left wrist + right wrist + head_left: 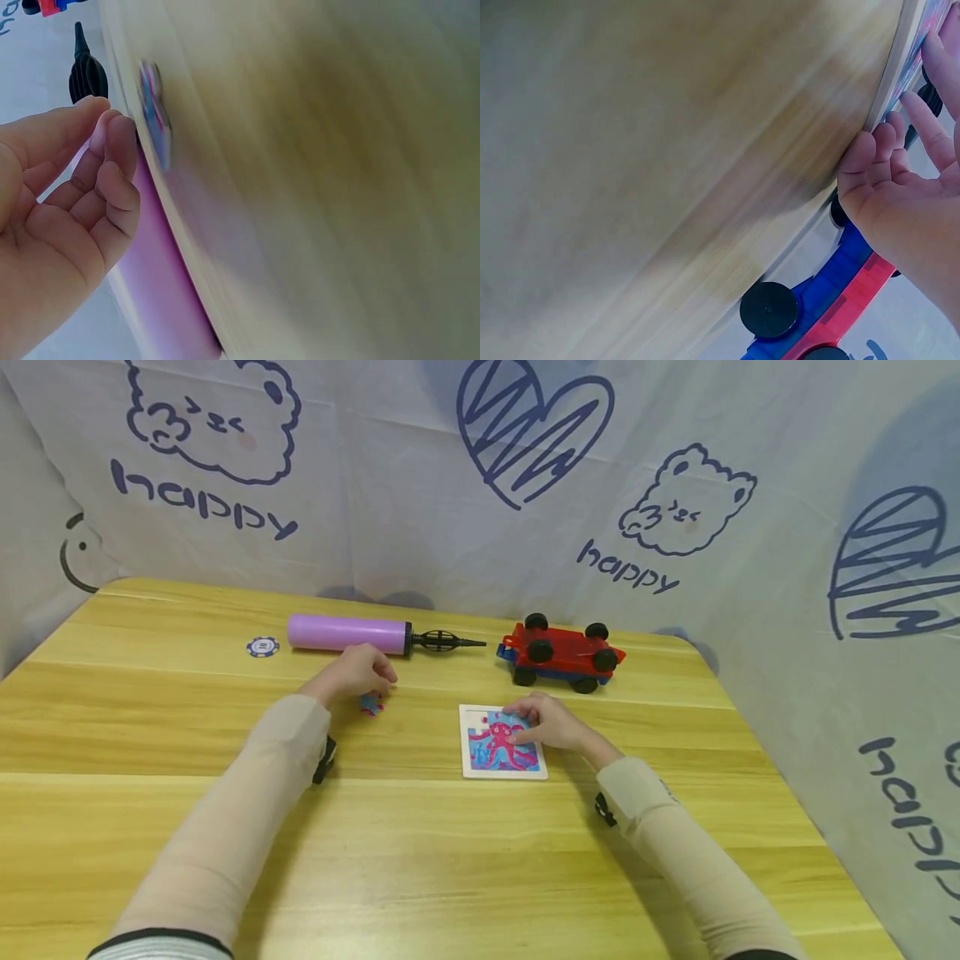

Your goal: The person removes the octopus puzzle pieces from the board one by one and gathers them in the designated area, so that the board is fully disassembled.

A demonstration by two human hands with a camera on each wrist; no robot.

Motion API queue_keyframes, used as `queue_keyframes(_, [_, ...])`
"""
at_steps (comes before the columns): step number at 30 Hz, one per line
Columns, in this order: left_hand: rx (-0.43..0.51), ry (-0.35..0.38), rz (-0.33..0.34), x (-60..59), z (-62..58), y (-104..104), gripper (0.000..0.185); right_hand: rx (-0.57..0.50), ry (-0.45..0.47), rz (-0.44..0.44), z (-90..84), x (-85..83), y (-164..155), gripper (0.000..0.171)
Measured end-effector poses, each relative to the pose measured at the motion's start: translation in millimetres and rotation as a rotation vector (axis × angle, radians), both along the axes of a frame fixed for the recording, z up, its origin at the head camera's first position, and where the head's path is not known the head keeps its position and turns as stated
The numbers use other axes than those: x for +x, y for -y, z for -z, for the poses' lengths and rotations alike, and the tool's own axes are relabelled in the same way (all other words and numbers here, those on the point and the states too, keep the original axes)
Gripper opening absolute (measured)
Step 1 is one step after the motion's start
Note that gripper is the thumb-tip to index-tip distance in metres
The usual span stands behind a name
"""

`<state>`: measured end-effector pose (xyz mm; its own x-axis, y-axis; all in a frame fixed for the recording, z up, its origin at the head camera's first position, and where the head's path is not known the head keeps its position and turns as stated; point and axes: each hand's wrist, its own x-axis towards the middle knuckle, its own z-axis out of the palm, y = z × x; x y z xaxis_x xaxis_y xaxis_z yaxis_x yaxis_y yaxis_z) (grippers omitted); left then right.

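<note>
A square puzzle (504,763) with a pink octopus on blue, in a white frame, lies flat on the table. Its upper left part shows a pale bare patch. My right hand (551,722) rests at its right side, thumb and index finger over the picture. In the right wrist view, other fingertips (857,150) touch the frame's edge. Loose blue and pink puzzle pieces (371,704) lie left of the puzzle; how many, I cannot tell. Just above them hovers my left hand (358,672), fingers bent and thumb near the index finger, with nothing visible between them.
A purple hand pump (348,634) with a black nozzle lies behind my left hand. Behind the puzzle, a red toy car (566,647) rests wheels up on a blue one (558,673). A blue and white chip (262,647) lies at the left, and a printed cloth hangs behind the table.
</note>
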<state>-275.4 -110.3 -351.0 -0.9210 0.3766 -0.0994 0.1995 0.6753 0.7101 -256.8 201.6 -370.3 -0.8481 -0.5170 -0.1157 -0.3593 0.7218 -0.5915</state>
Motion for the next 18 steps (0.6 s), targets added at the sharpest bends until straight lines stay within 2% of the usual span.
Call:
queue_keyframes(10, [-0.023, -0.05, 0.044, -4.9, -0.9, -28.0, 0.018, 0.005, 0.006, 0.019, 0.8, -1.0, -0.1, 0.04])
queue_keyframes(18, [0.024, -0.007, 0.063, -5.1, -2.6, -49.9, 0.022, -0.003, 0.0, -0.006, 1.1, -1.6, -2.9, 0.04])
